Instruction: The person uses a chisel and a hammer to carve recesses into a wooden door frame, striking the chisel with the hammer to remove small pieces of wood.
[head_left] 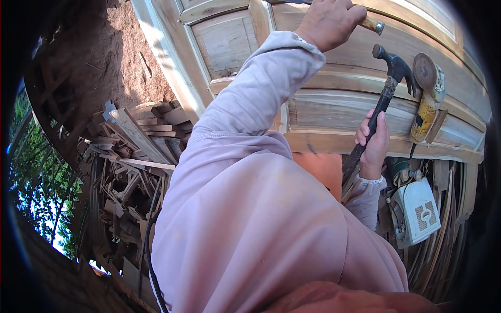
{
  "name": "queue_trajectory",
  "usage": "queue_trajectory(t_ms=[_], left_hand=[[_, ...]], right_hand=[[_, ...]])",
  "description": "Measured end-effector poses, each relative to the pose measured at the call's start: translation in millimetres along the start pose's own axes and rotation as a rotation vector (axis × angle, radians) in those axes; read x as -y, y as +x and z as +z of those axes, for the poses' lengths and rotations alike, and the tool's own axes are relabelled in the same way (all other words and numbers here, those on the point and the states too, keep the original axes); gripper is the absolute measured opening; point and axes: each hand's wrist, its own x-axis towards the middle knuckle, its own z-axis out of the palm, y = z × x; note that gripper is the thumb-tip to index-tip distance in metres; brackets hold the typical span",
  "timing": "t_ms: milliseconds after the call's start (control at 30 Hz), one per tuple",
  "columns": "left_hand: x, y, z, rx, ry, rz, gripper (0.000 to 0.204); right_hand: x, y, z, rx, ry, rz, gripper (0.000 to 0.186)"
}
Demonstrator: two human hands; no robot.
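My left hand [331, 23] is closed around a chisel [371, 24] with a wooden handle and a metal-capped end. The chisel lies over a panelled wooden door [224, 44], its dark blade partly cut off by the top edge of the view. In my right hand [377, 142] I grip a claw hammer [385, 94] by its dark, worn handle. The hammer's head is raised, apart from the chisel's capped end. Right of the hammer, a yellow angle grinder [429, 107] with a round disc rests on the door.
Scrap wood [130, 141] is heaped on the left beside bare reddish ground [125, 52]. Below the door on the right stands a white boxy appliance [417, 213] among long wood strips [436, 245]. An orange object [321, 169] shows partly beneath the door's near edge.
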Motion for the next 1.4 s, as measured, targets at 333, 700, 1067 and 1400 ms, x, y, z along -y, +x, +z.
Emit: queue_trajectory(t_ms=[333, 700, 1067, 1400], left_hand=[[8, 9, 19, 0.051, 0.107, -0.131, 0.008], [10, 5, 37, 0.234, 0.063, -0.23, 0.008], [13, 22, 31, 0.171, 0.059, -0.226, 0.007], [15, 18, 25, 0.165, 0.038, -0.256, 0.008]], right_hand=[[16, 6, -11, -0.017, 0.005, -0.019, 0.035], [30, 46, 19, -0.072, -0.168, -0.081, 0.031], [75, 43, -11, -0.284, 0.108, -0.353, 0.033], [59, 52, 9, -0.16, -0.071, -0.198, 0.034]])
